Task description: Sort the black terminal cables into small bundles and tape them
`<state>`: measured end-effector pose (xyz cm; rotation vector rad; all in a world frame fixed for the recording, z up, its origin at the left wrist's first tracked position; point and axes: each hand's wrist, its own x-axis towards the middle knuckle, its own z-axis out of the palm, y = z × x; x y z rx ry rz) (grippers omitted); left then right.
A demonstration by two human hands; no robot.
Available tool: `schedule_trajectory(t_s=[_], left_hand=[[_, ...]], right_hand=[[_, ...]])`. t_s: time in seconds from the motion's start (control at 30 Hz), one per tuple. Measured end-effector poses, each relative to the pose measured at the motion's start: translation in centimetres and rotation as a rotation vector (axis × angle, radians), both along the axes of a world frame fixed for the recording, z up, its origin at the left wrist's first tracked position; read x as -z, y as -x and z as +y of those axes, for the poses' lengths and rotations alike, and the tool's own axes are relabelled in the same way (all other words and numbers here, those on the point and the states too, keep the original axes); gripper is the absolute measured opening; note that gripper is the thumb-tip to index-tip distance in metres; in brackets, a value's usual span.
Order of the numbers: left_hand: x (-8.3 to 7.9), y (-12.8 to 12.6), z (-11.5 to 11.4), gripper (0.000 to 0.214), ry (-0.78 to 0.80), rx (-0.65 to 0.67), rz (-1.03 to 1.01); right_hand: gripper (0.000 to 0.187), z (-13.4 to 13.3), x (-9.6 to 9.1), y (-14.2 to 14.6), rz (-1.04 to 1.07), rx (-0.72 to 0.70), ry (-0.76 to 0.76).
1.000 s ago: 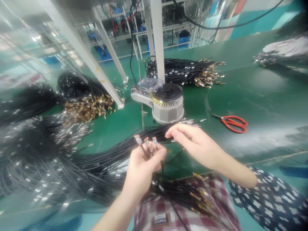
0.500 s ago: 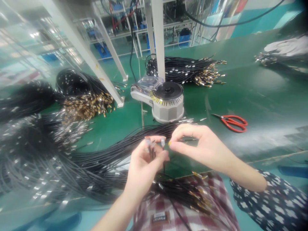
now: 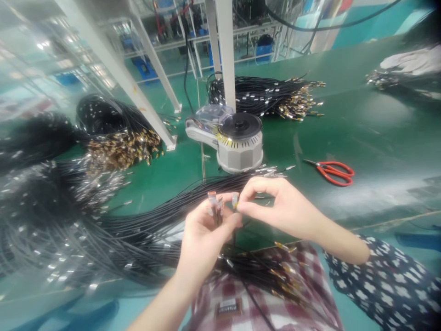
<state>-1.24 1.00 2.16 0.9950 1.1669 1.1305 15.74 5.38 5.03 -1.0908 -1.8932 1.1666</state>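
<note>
In my left hand (image 3: 203, 236) I pinch several thin black cables, their pale connector ends (image 3: 212, 199) standing up above the fingers. One cable end (image 3: 234, 199) sticks out apart from the others, between thumb and forefinger. My right hand (image 3: 275, 200) has thumb and forefinger closed on a small piece of yellow tape (image 3: 236, 205), right at that single cable end. Whether the tape is stuck to it I cannot tell. Long black cables (image 3: 155, 207) run left under my hands, and more with gold-coloured ends (image 3: 285, 276) lie across my lap.
Beyond my hands stands a round tape dispenser (image 3: 240, 154) with yellow tape on it. Red-handled scissors (image 3: 334, 173) lie to the right on the green table (image 3: 344, 124). Cable bundles (image 3: 262, 94) lie behind the dispenser and at the left, beside white posts (image 3: 225, 55).
My right hand has moved slightly left, bringing the yellow tape from beside the single cable end up against it. My left hand keeps its hold on the cables.
</note>
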Motion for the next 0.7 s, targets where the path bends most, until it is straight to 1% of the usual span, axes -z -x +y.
schedule_trajectory(t_s=[0.2, 0.47, 0.63, 0.7], left_hand=[[-0.18, -0.10, -0.04, 0.025, -0.014, -0.012, 0.002], [-0.23, -0.06, -0.03, 0.027, -0.004, -0.021, 0.002], [-0.26, -0.16, -0.31, 0.032, -0.013, -0.047, 0.026], [-0.33, -0.42, -0.42, 0.031, -0.029, -0.078, 0.024]], right_hand=[[0.010, 0.13, 0.17, -0.01, -0.011, -0.008, -0.002], [0.009, 0.21, 0.05, 0.02, -0.011, -0.003, 0.020], [0.009, -0.14, -0.02, 0.39, -0.019, 0.056, 0.045], [0.011, -0.31, -0.01, 0.62, -0.026, 0.073, 0.048]])
